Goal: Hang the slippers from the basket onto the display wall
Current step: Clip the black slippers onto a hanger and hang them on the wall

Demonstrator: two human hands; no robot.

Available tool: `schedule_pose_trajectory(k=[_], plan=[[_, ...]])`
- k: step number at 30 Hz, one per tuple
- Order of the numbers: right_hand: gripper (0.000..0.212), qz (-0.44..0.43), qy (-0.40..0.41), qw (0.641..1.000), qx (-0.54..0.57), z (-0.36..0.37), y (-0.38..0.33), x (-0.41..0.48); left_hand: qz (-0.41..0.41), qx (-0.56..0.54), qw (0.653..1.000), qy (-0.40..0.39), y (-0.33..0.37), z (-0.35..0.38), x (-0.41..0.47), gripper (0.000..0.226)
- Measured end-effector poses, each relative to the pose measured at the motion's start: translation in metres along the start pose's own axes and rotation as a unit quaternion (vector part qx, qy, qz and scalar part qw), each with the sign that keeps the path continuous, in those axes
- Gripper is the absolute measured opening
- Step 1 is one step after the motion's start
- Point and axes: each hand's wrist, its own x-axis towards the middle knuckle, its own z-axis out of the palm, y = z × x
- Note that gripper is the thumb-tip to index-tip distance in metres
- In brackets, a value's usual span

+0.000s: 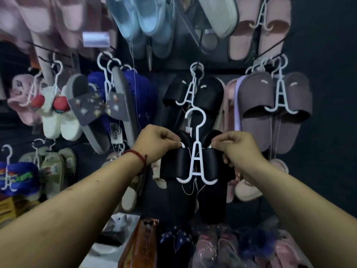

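I hold a pair of black slippers [174, 167] clipped on a white plastic hanger [196, 151] in front of the dark display wall [328, 55]. My left hand [154, 144] grips the left slipper's top edge. My right hand [237, 149] grips the right slipper. The hanger's hook points up, free, just below another black pair [208, 93] that hangs from a wall peg on its own white hanger [193, 84].
Many slipper pairs hang around: purple-grey [270, 105] at right, grey with charms [96, 107] and blue [143, 89] at left, pink [260, 26] and light blue [143, 22] above. Below lie several loose pink and dark slippers [222, 246] and an orange packet [141, 242].
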Motion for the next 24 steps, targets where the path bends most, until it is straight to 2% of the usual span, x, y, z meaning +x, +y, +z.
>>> schedule_pose_trajectory(k=[6, 18, 24], plan=[[0.013, -0.035, 0.037, 0.999, -0.002, -0.003, -0.040, 0.041, 0.031, 0.005, 0.999, 0.038, 0.034, -0.016, 0.048, 0.009], [0.017, -0.094, 0.063, 0.994, -0.009, -0.014, -0.106, 0.103, 0.120, 0.052, 0.987, 0.089, 0.091, -0.047, 0.121, 0.011], [0.014, -0.116, 0.082, 0.990, -0.010, -0.017, -0.129, 0.122, 0.137, 0.045, 0.984, 0.105, 0.107, -0.056, 0.139, 0.012]])
